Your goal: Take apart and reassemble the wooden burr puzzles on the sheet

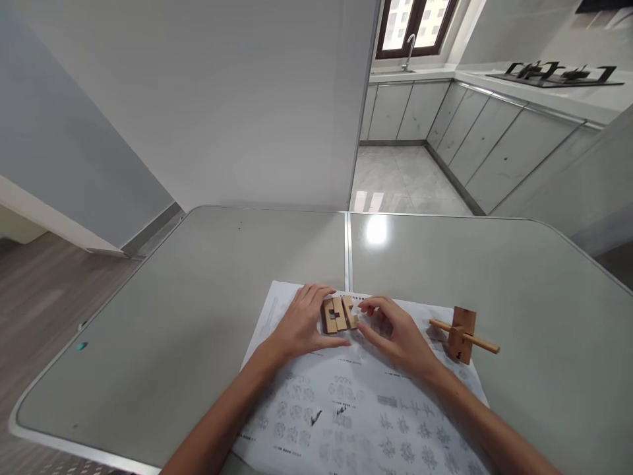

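Observation:
Several notched wooden puzzle blocks [335, 315] lie side by side on the printed sheet, with a small square gap in their middle. The rightmost notched block [349, 311] sits at a slight slant, a little apart from the others. My left hand [307, 319] curves around the left side of the blocks, thumb below and fingers above, open. On the other side, my right hand [393, 328] is open, with thumb and fingertips apart by the slanted block; whether they touch it I cannot tell. Beyond my right hand, a wooden piece of crossed plate and rods [462, 334] rests at the sheet's right edge.
The white printed sheet [341, 409], covered in small diagrams, lies under my forearms. It rests on a grey-green folding table [163, 343] with a metal seam [349, 251]. A small teal object [82, 346] lies near the left edge. A wall panel [267, 105] stands behind.

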